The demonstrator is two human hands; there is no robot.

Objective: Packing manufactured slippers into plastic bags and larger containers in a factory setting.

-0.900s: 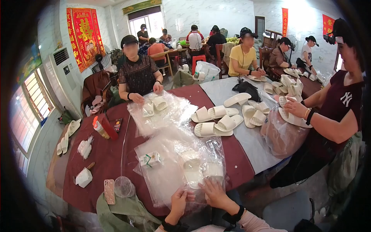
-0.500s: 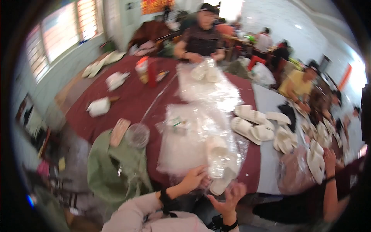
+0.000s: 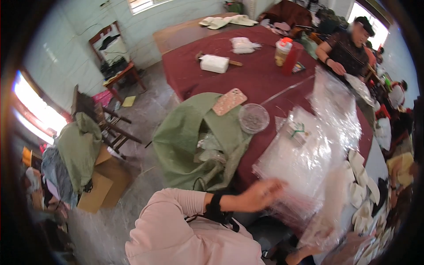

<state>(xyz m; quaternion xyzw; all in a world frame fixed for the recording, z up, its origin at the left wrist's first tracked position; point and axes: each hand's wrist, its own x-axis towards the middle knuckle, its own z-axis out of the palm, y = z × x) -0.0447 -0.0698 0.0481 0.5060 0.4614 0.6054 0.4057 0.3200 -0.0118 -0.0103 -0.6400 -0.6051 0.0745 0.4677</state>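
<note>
Handling the bag (image 3: 329, 210) well is probably calling for a light pinch at its edge, since thin film is likely to be creasing or slipping under a hard squeeze. Keeping the free hand flat on the stack (image 3: 287, 163) would be steadying the loose sheets, and lifting the bag clear of the stack's right edge would be sparing both from snagging. The white box (image 3: 300, 131) is sitting on the stack's far part, perhaps weighing it down.

The left hand (image 3: 264, 195) is hovering at the stack's near left edge; its grip is looking loosely open, fingers blurring, with nothing showing in it. The right hand (image 3: 302, 255) is reaching in below the stack and meeting the bag's lower end; its fingers are hiding, so I cannot tell how far that grip is closing.

The bag is standing out at the stack's near right, blurring too much to show its contents. Slippers (image 3: 358, 187) are lying right of the stack, along the counter (image 3: 254, 79); the sack (image 3: 174, 137) is slumping to its left.
</note>
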